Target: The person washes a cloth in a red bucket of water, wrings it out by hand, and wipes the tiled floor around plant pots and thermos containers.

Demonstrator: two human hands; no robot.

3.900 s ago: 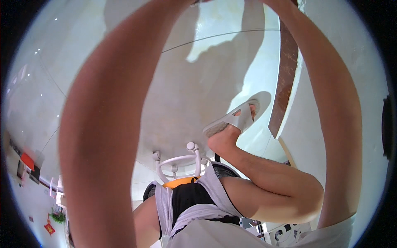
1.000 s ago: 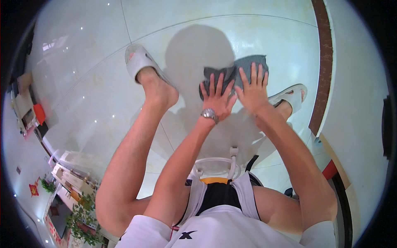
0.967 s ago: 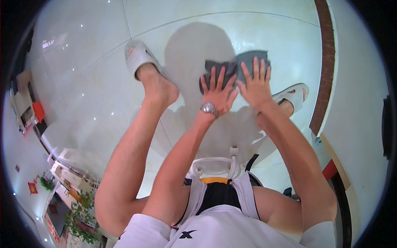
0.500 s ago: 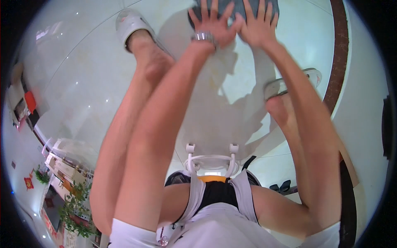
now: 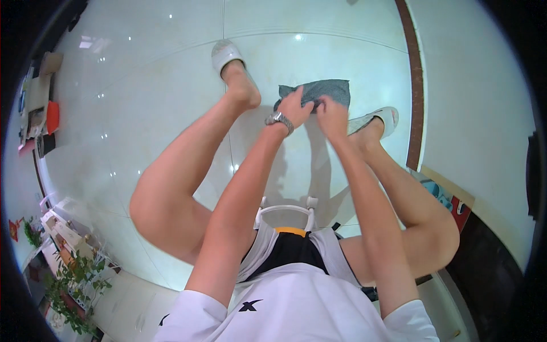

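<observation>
A dark grey cloth [image 5: 327,90] lies on the glossy tile floor between my feet, its near edge bunched around my hands. My left hand [image 5: 293,109], with a metal watch [image 5: 279,121] at the wrist, rests on the cloth's near left part, index finger and thumb apart. Beside it, my right hand [image 5: 332,115] has its fingers curled in at the near edge, gripping the cloth; the fingertips are slightly blurred. The two thumbs are close together.
My feet in light slippers [image 5: 227,52] stand to either side. I sit low, over a white wheeled frame [image 5: 286,207]. A brown floor border [image 5: 417,91] runs along the right wall. Shelves with items and a leafy plant [image 5: 80,285] are at the left.
Both hands and the cloth have come nearer to me. The fingers, spread flat on the cloth before, are now drawn in at its near edge. My knees have spread wider.
</observation>
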